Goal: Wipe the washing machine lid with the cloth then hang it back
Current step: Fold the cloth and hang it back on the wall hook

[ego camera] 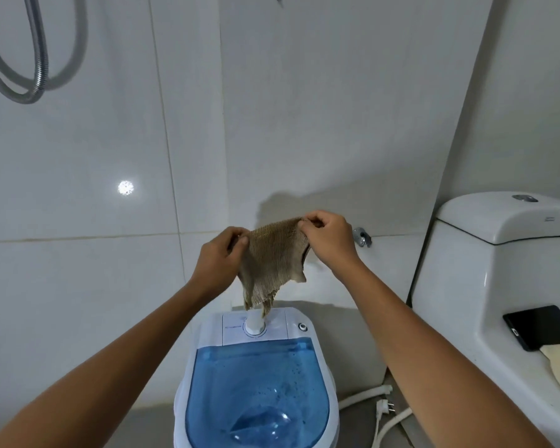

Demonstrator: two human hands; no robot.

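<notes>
Both hands hold the cloth spread above the washing machine lid: left hand and right hand each pinch a top corner. Wiping appears pending; next, lower the cloth onto the lid.

You see a tan, waffle-textured cloth hanging in the air, spread wide along its top edge and narrowing to a ragged tip just above the control knob. Below it sits the washing machine lid, translucent blue, closed, speckled with droplets.
</notes>
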